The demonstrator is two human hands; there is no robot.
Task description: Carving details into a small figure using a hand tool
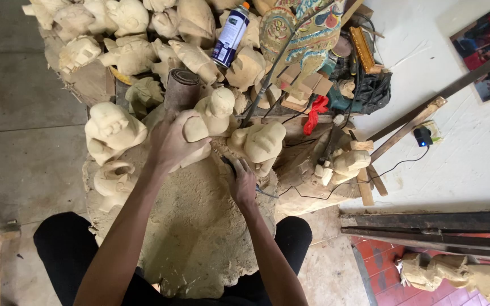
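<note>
My left hand (172, 141) grips a pale carved wooden figure (197, 131) lying on a sawdust-covered block (199, 226) between my knees. My right hand (243, 182) is closed around a dark-handled carving tool (228, 165) whose tip points at the underside of that figure. Another carved figure (259, 143) stands just right of the held one, and a small figure with a round head (218, 107) sits right behind it.
Several unfinished pale carvings (126, 34) are heaped at the top. A spray can (231, 35), a roll of sandpaper (181, 88), a painted mask-like piece (301, 34) and wood offcuts (304, 85) lie beyond. Dark planks (426, 226) and one more carving (455, 275) sit at right.
</note>
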